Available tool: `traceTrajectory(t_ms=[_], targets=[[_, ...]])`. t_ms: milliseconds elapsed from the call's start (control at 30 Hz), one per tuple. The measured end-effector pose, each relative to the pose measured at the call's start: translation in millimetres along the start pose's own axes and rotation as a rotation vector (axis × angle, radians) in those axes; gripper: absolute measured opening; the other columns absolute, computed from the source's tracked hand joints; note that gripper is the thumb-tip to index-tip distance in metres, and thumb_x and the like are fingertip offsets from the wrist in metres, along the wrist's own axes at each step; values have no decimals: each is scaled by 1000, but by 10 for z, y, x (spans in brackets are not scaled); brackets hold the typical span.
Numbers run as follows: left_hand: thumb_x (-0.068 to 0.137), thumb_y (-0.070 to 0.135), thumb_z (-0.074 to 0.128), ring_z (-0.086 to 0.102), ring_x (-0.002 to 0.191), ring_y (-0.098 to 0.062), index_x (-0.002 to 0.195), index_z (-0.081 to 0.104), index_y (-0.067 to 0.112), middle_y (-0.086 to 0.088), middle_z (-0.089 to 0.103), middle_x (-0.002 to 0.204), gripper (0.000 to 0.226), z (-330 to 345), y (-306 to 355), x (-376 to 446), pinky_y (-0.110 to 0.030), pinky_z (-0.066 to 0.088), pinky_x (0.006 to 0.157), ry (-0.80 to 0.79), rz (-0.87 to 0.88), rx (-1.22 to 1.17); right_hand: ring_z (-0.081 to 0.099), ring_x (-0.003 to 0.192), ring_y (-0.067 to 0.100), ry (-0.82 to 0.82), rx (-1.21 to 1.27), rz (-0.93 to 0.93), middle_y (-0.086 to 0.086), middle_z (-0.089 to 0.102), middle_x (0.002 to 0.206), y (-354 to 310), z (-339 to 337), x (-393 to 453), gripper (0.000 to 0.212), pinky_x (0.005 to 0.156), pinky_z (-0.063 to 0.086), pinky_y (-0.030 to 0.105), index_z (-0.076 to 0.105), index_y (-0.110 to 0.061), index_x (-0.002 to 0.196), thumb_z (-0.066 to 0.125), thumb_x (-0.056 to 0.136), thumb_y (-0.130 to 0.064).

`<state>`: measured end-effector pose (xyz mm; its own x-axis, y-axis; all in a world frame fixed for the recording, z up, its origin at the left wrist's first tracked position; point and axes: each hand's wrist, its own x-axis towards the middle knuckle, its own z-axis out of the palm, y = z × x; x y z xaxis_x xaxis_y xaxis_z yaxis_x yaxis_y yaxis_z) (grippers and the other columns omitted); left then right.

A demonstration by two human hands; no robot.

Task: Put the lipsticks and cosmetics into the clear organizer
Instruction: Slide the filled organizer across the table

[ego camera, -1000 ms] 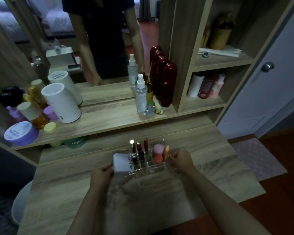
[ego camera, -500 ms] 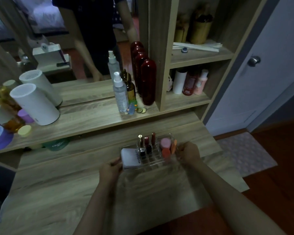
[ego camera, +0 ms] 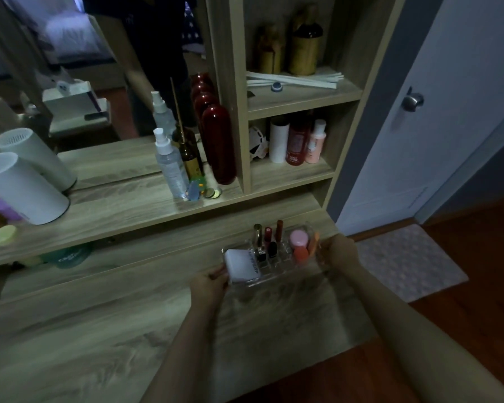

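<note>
A: Hands?
B: Left hand point(ego camera: 208, 282) and right hand point(ego camera: 339, 251) each clasp an end of the clear organizer point(ego camera: 274, 276).
A: Axis?
B: Long axis runs fingertip to fingertip, over the desk point(ego camera: 85, 330); lipsticks point(ego camera: 266, 242) already slotted.

The clear organizer point(ego camera: 274, 279) sits on the wooden desk point(ego camera: 99, 330), holding upright lipsticks point(ego camera: 269, 242), a white tube point(ego camera: 242, 266) and pink, perhaps sponge-like, cosmetics point(ego camera: 298, 242).
</note>
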<state>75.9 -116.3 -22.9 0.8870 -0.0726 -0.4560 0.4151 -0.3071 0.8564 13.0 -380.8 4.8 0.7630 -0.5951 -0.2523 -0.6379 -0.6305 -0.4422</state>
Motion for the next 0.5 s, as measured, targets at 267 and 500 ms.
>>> traceTrajectory(t_ms=[267,500], targets=[[80,-5,63,65,105,-35,115,62,-5,-27,67,113,35,225,49,54,-51,51,96,0,-8,9,67,101,29,23,-26,20,19,71,106,163,-124,91,22,90,52,33,69,4,101,53,96,-11],[82,3,64,66,102,-32,114,64,-2,-24,69,112,32,295,89,9,-49,51,97,-8,-19,38,67,97,29,13,-19,64,19,72,101,257,-99,126,20,75,42,24,68,5,96,56,94,-10]])
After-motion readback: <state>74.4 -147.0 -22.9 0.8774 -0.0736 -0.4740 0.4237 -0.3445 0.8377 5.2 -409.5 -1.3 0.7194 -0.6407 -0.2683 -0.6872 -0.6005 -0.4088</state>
